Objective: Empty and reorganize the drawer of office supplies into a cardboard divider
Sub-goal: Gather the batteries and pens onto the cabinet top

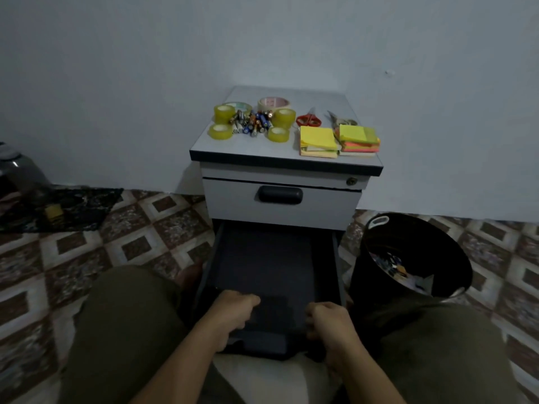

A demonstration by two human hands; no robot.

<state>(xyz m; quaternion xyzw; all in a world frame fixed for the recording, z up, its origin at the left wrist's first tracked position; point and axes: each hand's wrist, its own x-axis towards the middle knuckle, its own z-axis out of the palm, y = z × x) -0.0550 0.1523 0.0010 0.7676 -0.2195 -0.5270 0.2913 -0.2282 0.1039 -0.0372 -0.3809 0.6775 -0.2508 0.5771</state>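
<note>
The lower drawer (264,258) of a small grey cabinet (280,205) is pulled out and its dark inside looks bare. My left hand (230,316) and my right hand (331,325) both grip the drawer's front edge. On the cabinet top lie tape rolls (223,113), a heap of batteries (252,122), red scissors (308,119), grey scissors (341,119) and two stacks of sticky notes (318,141). No cardboard divider is in view.
A black bin (408,258) with scraps inside stands right of the drawer. The upper drawer (281,196) is closed. My knees flank the drawer. A dark mat (64,208) and a grey container (17,170) lie at the far left on the tiled floor.
</note>
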